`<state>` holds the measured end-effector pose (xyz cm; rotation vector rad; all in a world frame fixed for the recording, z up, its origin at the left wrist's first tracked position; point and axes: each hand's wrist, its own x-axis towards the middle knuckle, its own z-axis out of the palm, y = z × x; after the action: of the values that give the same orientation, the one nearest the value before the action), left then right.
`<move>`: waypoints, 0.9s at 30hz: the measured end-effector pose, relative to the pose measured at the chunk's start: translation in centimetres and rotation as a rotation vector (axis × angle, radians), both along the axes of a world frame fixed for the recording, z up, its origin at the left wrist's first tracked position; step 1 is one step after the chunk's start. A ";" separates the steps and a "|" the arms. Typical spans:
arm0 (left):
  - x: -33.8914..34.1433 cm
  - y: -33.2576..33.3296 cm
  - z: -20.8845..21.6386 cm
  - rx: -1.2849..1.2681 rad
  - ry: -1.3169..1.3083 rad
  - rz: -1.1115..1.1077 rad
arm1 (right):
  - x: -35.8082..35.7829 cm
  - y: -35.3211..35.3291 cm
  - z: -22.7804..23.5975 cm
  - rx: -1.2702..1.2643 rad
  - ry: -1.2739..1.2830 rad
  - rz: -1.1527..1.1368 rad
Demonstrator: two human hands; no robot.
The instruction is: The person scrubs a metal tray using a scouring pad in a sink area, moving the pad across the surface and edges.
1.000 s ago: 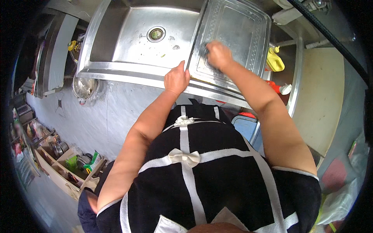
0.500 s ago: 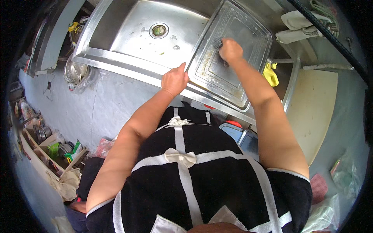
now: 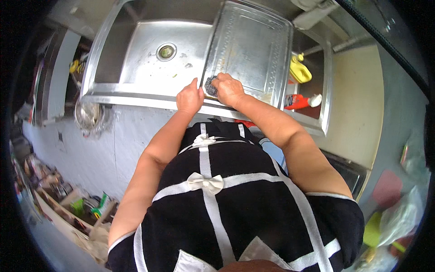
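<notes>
A large rectangular metal tray [image 3: 253, 50] with rounded corners lies over the right part of the stainless steel sink [image 3: 140, 63]. My right hand [image 3: 230, 90] is closed around a dark scouring pad [image 3: 210, 86], pressed to the tray's near left corner. Brownish marks and wet patches show on the tray's surface. At the tray's left edge, close to the sink's front rim, my left hand [image 3: 190, 98] is closed on the rim with the thumb pointing up along it. The fingers under that edge are hidden.
Right of the tray stand a yellow bottle [image 3: 300, 71] and a red bottle [image 3: 297, 102] with a white cap. The sink drain [image 3: 166, 52] is to the left. A dark hose [image 3: 385, 45] crosses the upper right. A wire strainer [image 3: 87, 113] hangs near the sink's left end.
My right hand has brought the scouring pad from the tray's middle down to its near left corner. The view has shifted, and a red bottle has come into sight.
</notes>
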<state>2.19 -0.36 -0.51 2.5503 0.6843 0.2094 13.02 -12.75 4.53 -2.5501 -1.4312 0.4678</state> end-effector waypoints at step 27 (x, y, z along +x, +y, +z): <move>0.6 -0.8 -0.3 0.116 0.023 0.004 | 8.1 -3.1 -3.2 0.228 -0.162 -0.612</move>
<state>2.77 -1.16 -0.77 2.6661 0.7047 0.2278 21.09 -15.81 1.34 -2.6883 -0.6233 -0.0008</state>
